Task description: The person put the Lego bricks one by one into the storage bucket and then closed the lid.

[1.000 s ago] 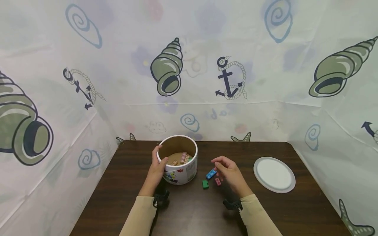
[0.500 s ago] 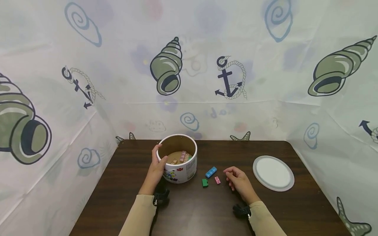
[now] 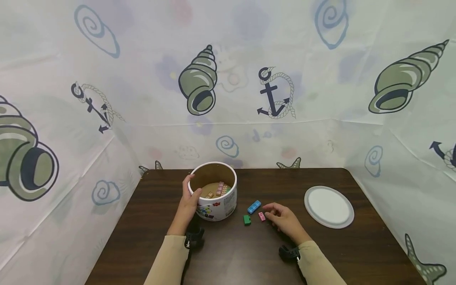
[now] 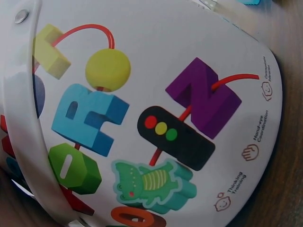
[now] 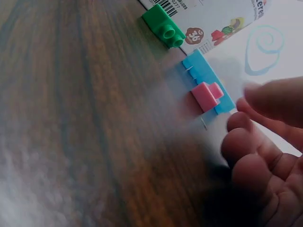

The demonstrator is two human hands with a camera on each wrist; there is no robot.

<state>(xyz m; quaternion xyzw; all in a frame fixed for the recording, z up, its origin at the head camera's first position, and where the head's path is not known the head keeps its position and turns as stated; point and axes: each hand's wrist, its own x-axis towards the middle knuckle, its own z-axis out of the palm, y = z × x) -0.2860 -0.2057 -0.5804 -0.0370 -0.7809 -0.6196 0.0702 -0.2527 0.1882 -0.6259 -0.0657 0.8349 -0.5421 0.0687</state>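
Note:
My left hand grips the near left rim of a round white bucket, thumb on the rim and fingers round its side. Printed letters and pictures cover the bucket wall in the left wrist view. Several toy bricks lie inside it. My right hand hovers just right of a pink brick, fingers loosely bent and holding nothing. Close by on the table are a blue brick and a green brick. In the right wrist view, the fingertips stand apart from the pink brick.
A round white lid-like disc lies flat at the right of the dark wooden table. White cloth printed with shells and anchors hangs behind the table and along both sides.
My right hand has moved right from over the blue and pink bricks, then slightly back left toward the pink one. The left hand keeps its hold on the bucket.

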